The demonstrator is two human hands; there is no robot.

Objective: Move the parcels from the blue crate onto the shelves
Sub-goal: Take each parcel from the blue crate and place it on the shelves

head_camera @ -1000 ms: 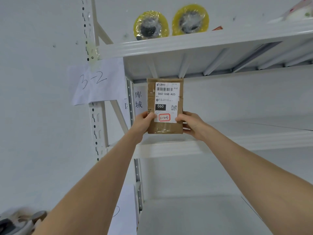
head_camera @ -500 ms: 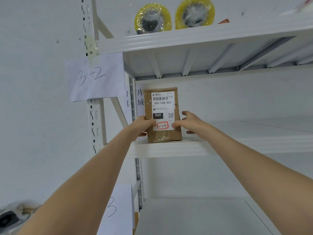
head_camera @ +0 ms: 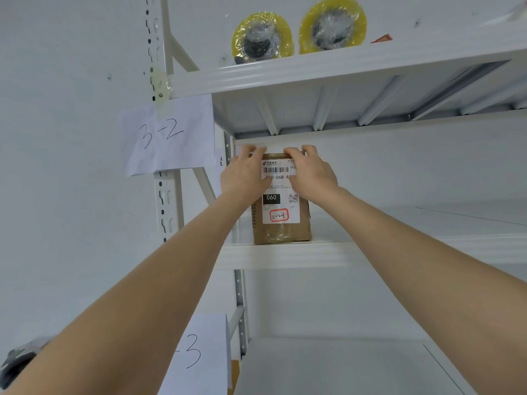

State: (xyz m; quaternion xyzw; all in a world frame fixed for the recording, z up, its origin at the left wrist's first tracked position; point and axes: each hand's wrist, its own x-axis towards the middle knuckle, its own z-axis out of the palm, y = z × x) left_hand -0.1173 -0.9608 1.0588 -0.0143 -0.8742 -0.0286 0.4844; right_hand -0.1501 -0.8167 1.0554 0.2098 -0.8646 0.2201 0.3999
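Note:
A brown cardboard parcel [head_camera: 281,228] with a white shipping label stands upright at the left end of the middle shelf [head_camera: 313,253], its label facing me. My left hand [head_camera: 245,175] grips its top left corner, fingers curled over the top edge. My right hand [head_camera: 312,173] grips the top right corner the same way. The parcel's bottom edge rests on the shelf board. The blue crate is out of view.
Two yellow tape rolls [head_camera: 263,35] sit on the top shelf [head_camera: 342,67]. Paper signs reading "3-2" [head_camera: 168,135] and "3" [head_camera: 196,352] hang on the left upright [head_camera: 168,203]. The lower shelf [head_camera: 342,366] is below.
The parcel went from held in the air to standing on the middle shelf. Both hands slid from its lower sides up to its top corners.

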